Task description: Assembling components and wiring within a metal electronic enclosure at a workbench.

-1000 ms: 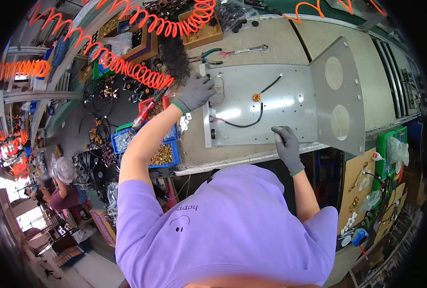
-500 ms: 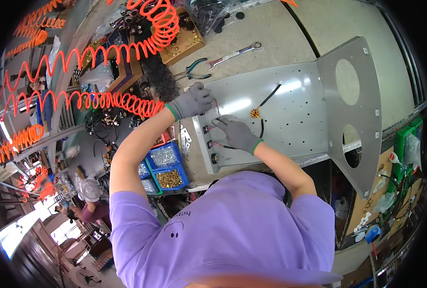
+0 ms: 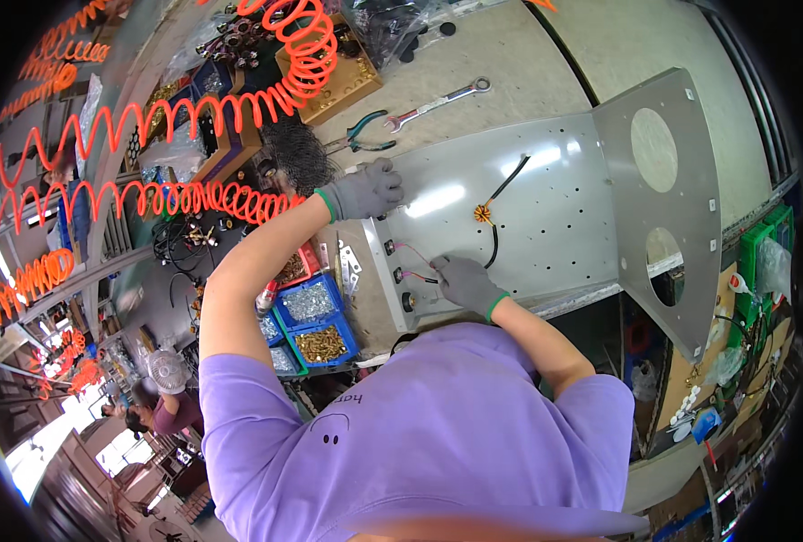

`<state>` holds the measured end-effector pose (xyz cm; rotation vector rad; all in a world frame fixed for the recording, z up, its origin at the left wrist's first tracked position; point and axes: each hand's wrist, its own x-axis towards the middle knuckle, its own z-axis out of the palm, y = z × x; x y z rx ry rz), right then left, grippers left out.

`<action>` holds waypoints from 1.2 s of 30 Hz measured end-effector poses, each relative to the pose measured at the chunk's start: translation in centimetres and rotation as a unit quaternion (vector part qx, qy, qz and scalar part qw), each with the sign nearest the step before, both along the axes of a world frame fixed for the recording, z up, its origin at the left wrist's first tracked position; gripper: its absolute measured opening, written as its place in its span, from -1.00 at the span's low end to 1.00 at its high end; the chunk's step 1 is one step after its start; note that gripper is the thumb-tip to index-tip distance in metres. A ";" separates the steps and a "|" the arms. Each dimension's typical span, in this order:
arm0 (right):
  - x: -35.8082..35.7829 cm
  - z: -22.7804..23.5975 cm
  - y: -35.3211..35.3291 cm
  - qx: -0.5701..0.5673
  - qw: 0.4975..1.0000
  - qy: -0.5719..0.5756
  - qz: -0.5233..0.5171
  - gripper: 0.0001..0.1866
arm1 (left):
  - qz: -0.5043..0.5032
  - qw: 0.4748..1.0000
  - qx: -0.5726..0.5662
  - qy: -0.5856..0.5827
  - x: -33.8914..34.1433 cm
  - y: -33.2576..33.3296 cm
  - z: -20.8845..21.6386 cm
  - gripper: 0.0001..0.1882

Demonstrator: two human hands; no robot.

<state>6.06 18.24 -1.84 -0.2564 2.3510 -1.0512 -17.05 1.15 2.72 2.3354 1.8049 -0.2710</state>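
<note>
A grey sheet-metal chassis (image 3: 546, 244) lies on the bench, its upright end plate (image 3: 681, 217) with large round cutouts at the right. Gloved in grey, my left hand (image 3: 365, 191) is curled at the chassis's upper left corner; whatever its fingers hold is hidden. My right hand (image 3: 467, 287), also gloved, is closed at the fingertips on a thin red wire (image 3: 412, 250) running from a small black part on the left flange. Beside it a second, black-ended lead (image 3: 420, 276) reaches the hand. A copper-wound ring coil (image 3: 482, 213) with black sleeved leads rests on the chassis floor.
Pliers (image 3: 365, 134) and a combination wrench (image 3: 438, 104) lie beyond the chassis. Blue bins (image 3: 336, 318) of screws and brass fittings stand at its left, near a metal bracket (image 3: 351, 269). Orange coiled hoses (image 3: 230, 194) hang across the left. A person (image 3: 171, 411) is farther off, lower left.
My right hand has moved down and to the right, away from the left flange, drawing the red wire into view. My left hand stays at the corner with little movement.
</note>
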 end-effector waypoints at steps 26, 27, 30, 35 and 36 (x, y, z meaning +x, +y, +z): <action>-33.7 1.5 -1.1 0.042 0.924 0.372 -0.080 -0.77 | 0.261 0.964 -0.011 -0.056 1.7 -2.8 -0.7 -0.66; -35.6 1.0 -1.6 0.040 0.923 0.375 -0.075 -0.77 | 0.266 0.963 -0.010 -0.053 1.9 -3.0 -0.8 -0.66; -39.5 1.0 -3.8 0.259 0.941 0.215 0.028 -0.76 | 0.341 0.932 0.106 -0.071 1.5 -3.6 -0.7 -0.59; -41.5 -3.7 -5.0 0.172 0.864 0.472 -0.024 -0.70 | 0.511 0.823 0.238 -0.071 -3.3 -5.5 -0.7 -0.61; -42.2 -5.5 -4.6 0.228 0.816 0.530 -0.023 -0.71 | 0.571 0.781 0.242 -0.079 -4.6 -5.3 -1.3 -0.63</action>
